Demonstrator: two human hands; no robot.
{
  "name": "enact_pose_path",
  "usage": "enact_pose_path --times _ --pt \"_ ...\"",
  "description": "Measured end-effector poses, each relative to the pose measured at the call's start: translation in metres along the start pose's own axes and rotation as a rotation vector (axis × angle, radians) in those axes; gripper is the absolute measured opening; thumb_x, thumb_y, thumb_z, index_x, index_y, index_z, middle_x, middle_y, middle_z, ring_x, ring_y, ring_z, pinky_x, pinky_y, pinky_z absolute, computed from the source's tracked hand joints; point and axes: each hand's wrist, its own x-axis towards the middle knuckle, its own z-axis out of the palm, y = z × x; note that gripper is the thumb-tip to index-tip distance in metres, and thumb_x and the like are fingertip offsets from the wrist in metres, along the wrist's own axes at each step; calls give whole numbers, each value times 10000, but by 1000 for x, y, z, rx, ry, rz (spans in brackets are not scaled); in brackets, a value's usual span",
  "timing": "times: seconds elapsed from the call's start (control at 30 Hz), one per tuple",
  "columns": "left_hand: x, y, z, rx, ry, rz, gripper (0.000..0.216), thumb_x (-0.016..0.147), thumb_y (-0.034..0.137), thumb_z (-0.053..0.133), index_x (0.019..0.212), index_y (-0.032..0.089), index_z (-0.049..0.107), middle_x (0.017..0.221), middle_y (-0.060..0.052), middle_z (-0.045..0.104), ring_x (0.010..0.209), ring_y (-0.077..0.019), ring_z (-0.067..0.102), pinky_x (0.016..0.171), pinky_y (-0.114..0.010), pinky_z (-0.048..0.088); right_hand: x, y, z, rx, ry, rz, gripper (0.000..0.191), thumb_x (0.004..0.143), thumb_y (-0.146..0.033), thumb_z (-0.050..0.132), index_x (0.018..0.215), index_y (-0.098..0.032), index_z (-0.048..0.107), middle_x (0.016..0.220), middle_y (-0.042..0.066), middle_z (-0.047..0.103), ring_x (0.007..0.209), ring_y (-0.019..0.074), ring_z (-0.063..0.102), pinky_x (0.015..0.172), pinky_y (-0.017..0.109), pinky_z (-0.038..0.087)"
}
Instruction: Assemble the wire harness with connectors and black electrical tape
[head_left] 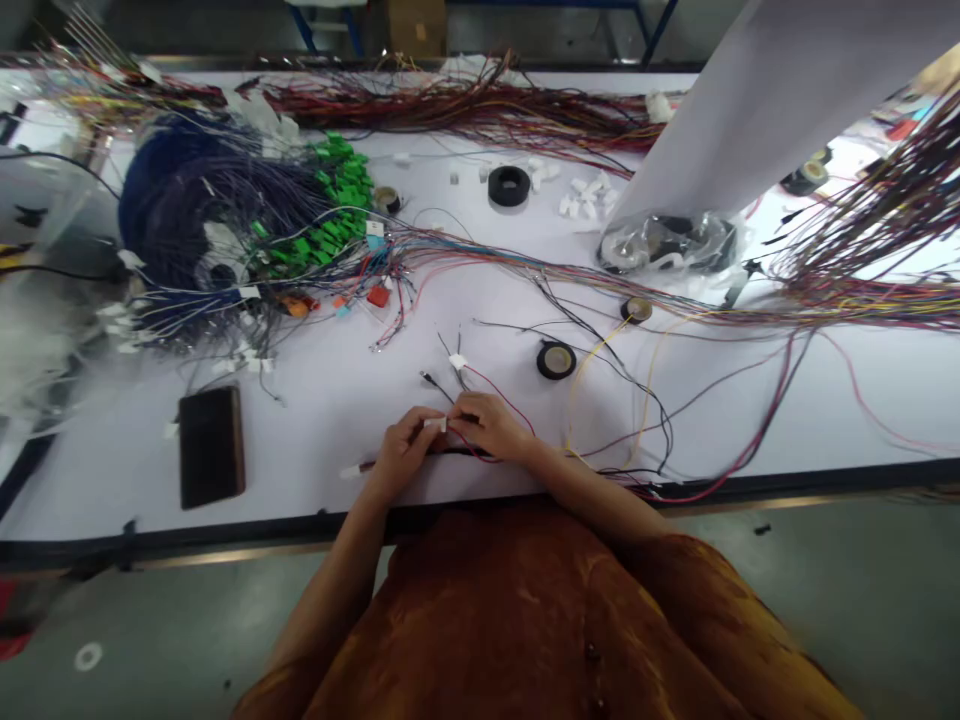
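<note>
Both hands meet near the front edge of the white table (315, 420). My left hand (402, 452) pinches a small white connector (435, 424) between thumb and fingers. My right hand (491, 426) is closed on thin red and black wires (495, 392) that run from that connector. A second white connector (457, 361) lies on the table just beyond the hands, with more wires leading from it. A short white-tipped lead (352, 470) lies left of my left hand.
A dark phone (211, 445) lies at the front left. A black tape roll (556, 360) and a smaller roll (637, 310) sit to the right. Blue wire coils (187, 210), green connectors (334, 215), long wire bundles (825, 290) and a plastic bag (667, 242) fill the back.
</note>
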Motion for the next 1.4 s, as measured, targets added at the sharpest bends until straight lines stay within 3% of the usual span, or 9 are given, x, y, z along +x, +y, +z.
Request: enact_pose_path --times 0.27,0.47,0.7,0.87,0.97,1.07,1.13,1.23,1.4 --pt "-3 -1 -3 -228 -35 -43 305 843 525 696 906 234 631 684 25 655 593 -136 632 595 -272 537 -11 0 -3 4 -5 -51 211 957 -371 605 889 -191 692 835 42 654 752 153 580 712 272 447" --pt "-6 -4 -3 -185 -95 -26 261 873 489 677 927 235 647 679 18 655 625 -149 630 635 -290 545 -14 -3 -5 237 -37 145 208 896 -362 655 853 -162 689 752 -2 642 697 123 556 660 241 435" --pt "-7 -3 3 -92 -86 9 314 842 508 698 937 213 645 676 7 669 620 -151 634 641 -292 541 -16 0 -2 165 34 13 180 887 -273 637 755 -151 646 713 -11 607 688 107 527 674 236 412" --pt "-10 -6 1 -171 -66 18 365 840 550 675 926 203 606 685 21 644 582 -127 608 594 -269 517 -14 5 0 121 30 17 174 912 -267 632 782 -154 655 733 -9 629 698 111 549 677 229 434" --pt "-14 -4 -7 26 -73 16 330 882 532 617 933 206 627 703 9 652 634 -146 622 622 -278 520 -17 3 4 6 -18 -4 137 932 -233 632 842 -148 690 799 15 661 759 126 598 755 247 481" --pt "-20 2 -23 384 -135 88 279 919 481 571 951 228 682 883 -28 706 835 -188 669 766 -320 550 -29 -11 0 -160 -43 -56 193 945 -242 638 1089 -132 703 1046 97 694 932 170 641 889 304 525" --pt "-19 8 -40 543 -118 122 289 896 494 584 1014 252 688 1022 -44 713 919 -221 684 788 -347 561 -39 -24 -14 -251 -15 -140 312 972 -289 612 1228 -119 662 1177 141 670 1067 201 629 973 338 522" --pt "1 22 -72 706 74 136 350 860 550 570 1097 303 644 1067 -56 707 873 -268 700 674 -383 561 -43 -33 -58 -368 66 -219 319 1020 -343 527 1251 -159 648 1196 126 670 1150 215 605 1040 372 499" --pt "97 51 -118 892 256 343 406 926 510 375 1222 326 585 1288 -90 655 1142 -320 652 1019 -486 526 3 -4 -155 -657 323 103 297 968 -242 564 1242 -161 645 1254 154 628 1169 271 583 1057 459 479"
